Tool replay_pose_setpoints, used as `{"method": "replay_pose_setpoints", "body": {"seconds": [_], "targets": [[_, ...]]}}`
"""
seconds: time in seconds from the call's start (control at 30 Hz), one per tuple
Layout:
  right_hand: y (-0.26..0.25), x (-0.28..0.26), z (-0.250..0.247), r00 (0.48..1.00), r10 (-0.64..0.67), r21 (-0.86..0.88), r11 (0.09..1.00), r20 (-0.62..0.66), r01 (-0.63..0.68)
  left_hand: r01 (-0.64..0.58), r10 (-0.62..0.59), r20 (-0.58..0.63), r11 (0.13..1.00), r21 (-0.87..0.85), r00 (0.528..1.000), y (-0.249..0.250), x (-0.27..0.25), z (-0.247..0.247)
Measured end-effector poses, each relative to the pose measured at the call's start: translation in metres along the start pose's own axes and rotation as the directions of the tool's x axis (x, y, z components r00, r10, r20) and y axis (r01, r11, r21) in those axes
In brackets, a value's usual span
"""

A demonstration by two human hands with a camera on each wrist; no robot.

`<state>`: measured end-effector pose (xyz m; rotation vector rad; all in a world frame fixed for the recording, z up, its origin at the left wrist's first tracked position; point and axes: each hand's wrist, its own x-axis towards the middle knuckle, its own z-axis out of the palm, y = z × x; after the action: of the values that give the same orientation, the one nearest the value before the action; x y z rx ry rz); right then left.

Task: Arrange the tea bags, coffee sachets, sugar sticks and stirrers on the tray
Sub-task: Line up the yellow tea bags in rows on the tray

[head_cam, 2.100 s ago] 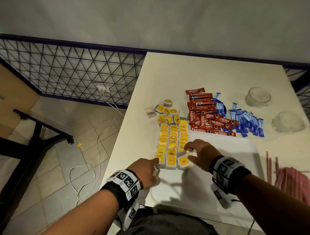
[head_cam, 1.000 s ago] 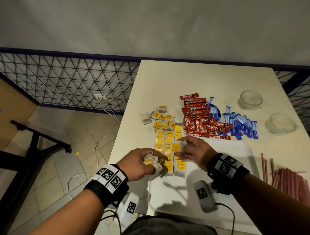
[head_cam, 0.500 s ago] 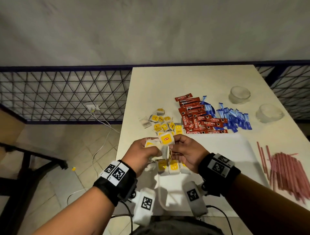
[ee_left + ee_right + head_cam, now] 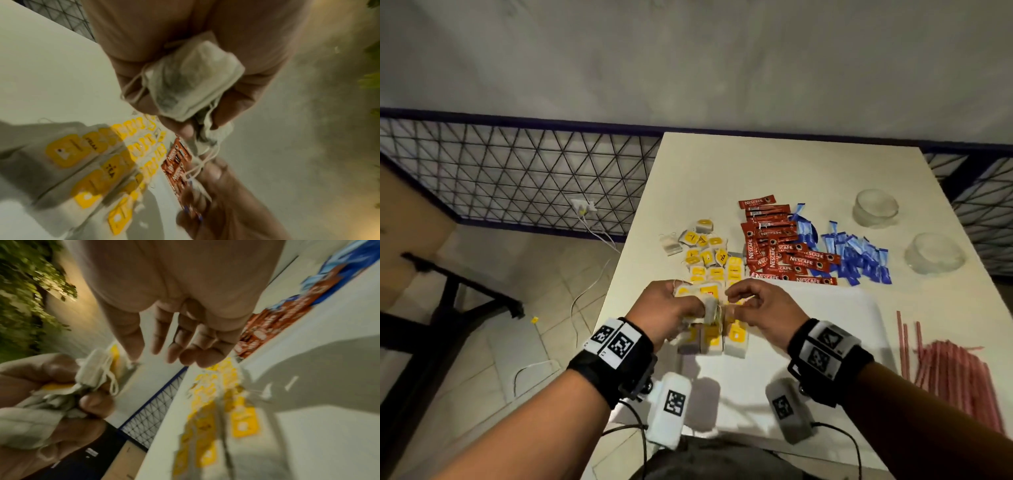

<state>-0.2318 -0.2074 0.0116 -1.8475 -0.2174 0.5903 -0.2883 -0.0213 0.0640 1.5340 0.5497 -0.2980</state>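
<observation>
Tea bags [image 4: 700,298] sit bunched in your left hand [image 4: 667,308], fingers curled round them, strings dangling. Rows of tea bags [image 4: 734,337] lie on the tray [image 4: 825,329] below, running away from you, long sides the same way. Your right hand [image 4: 760,308] hovers beside the left with loosely bent fingers; it may be pinching a string, but blur hides that. Coffee sachets [image 4: 784,253], sugar sticks [image 4: 859,260] and stirrers [image 4: 948,373] lie further right on the table [image 4: 756,171].
</observation>
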Motion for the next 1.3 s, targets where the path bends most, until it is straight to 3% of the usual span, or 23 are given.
{"method": "replay_pose_setpoints", "body": {"seconds": [0.1, 0.2, 0.27, 0.43, 0.77, 0.97, 1.3], "targets": [[0.033, -0.004, -0.012, 0.992, 0.082, -0.276, 0.955, -0.099, -0.106, 0.033, -0.034, -0.073, 0.999, -0.007, 0.997, -0.008, -0.003, -0.003], [0.056, -0.008, -0.004, 0.996, 0.089, -0.578, 0.814, 0.024, -0.059, 0.059, -0.057, -0.12, 0.998, 0.013, 0.991, -0.016, -0.008, -0.009], [0.064, -0.007, 0.003, 0.992, 0.113, -0.661, 0.749, 0.054, -0.05, 0.074, -0.071, -0.142, 0.997, 0.014, 0.987, -0.021, -0.01, -0.013], [0.071, -0.002, 0.016, 0.99, 0.14, -0.631, 0.768, 0.002, -0.107, 0.108, -0.104, -0.14, 0.994, 0.018, 0.985, -0.029, -0.014, -0.025], [0.066, -0.001, 0.024, 0.996, 0.088, -0.639, 0.764, -0.027, -0.085, 0.122, -0.117, -0.123, 0.992, 0.034, 0.986, -0.037, -0.01, -0.036], [0.073, -0.008, 0.022, 0.99, 0.049, -0.554, 0.825, -0.129, -0.114, 0.117, -0.111, -0.11, 0.992, 0.055, 0.988, -0.043, -0.01, -0.042], [0.079, -0.01, 0.024, 0.995, -0.019, -0.579, 0.814, -0.1, -0.043, 0.12, -0.114, -0.082, 0.99, 0.076, 0.99, -0.048, -0.011, -0.043]]}}
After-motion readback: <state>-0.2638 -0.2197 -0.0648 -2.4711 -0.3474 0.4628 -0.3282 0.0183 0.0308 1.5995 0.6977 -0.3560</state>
